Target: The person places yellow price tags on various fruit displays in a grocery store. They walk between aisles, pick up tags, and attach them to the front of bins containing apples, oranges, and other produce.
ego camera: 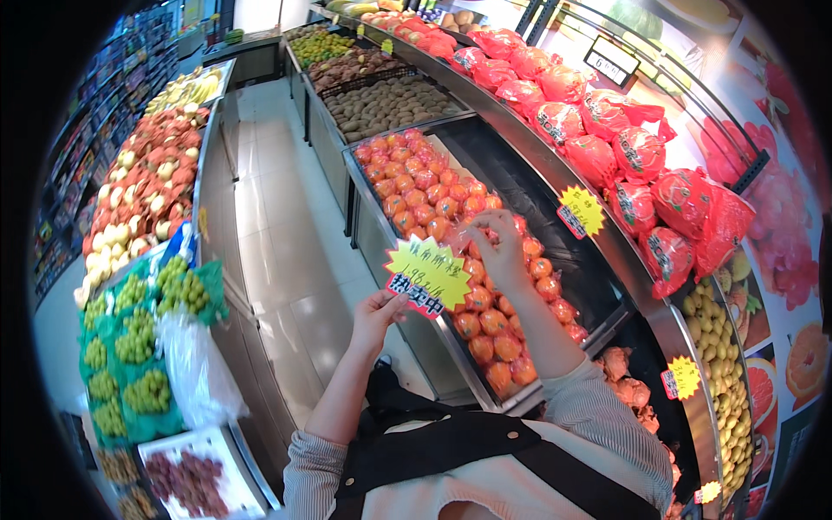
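Observation:
My left hand [378, 318] pinches the lower left edge of a yellow starburst price card [429, 273], which has a red and white lower part and bears writing. The card faces up, in front of the display of film-wrapped oranges [481, 297]. Above those oranges, to the card's right, is my right hand [500, 247], its fingers curled. Something clear and thin seems to lie by its fingertips, but I cannot tell whether they hold it. Part of the orange rows is hidden behind the card and my right forearm.
Red bagged fruit [614, 146] lines the raised shelf on the right, with another price card [580, 211] on its edge. Kiwifruit [390, 104] lie beyond the oranges. To the left, past the tiled aisle [286, 240], are green grapes [136, 335] and a clear plastic bag [198, 370].

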